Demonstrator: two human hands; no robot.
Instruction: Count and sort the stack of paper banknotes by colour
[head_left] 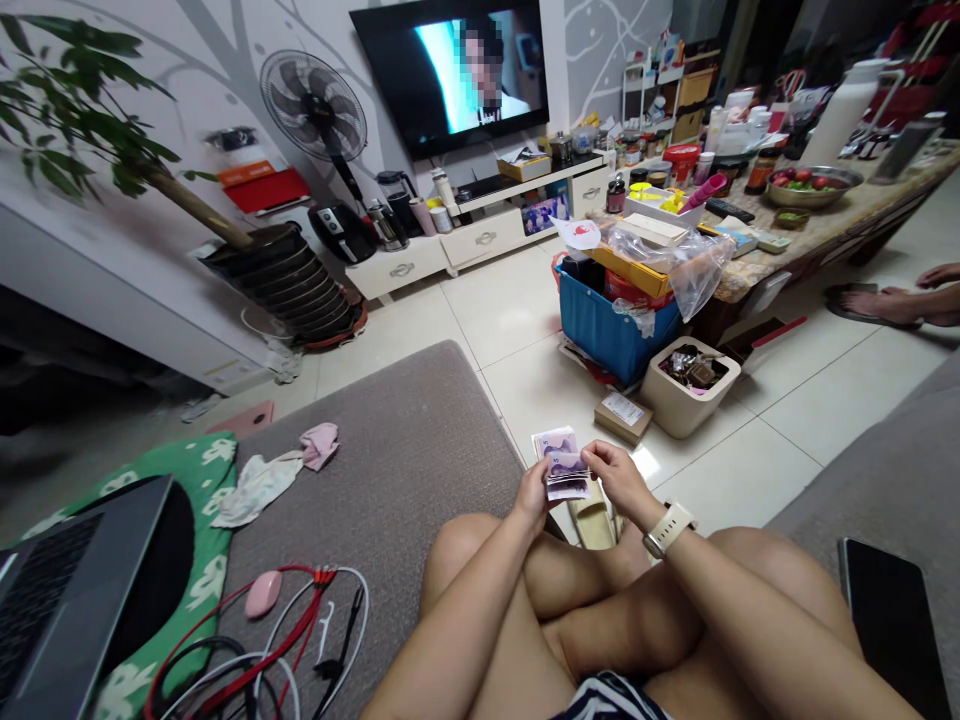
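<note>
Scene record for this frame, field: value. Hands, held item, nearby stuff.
setting: living room, person cross-legged on grey cushion
left hand: grips banknotes
right hand: fingers on same stack; watch on wrist
floor ahead: cardboard box, beige bin, blue crate
left side: pink mouse, cables, laptop
right side: phone
other person: feet far right

White tiled floor [517, 300], wall television [450, 75], standing fan [313, 105]
</note>
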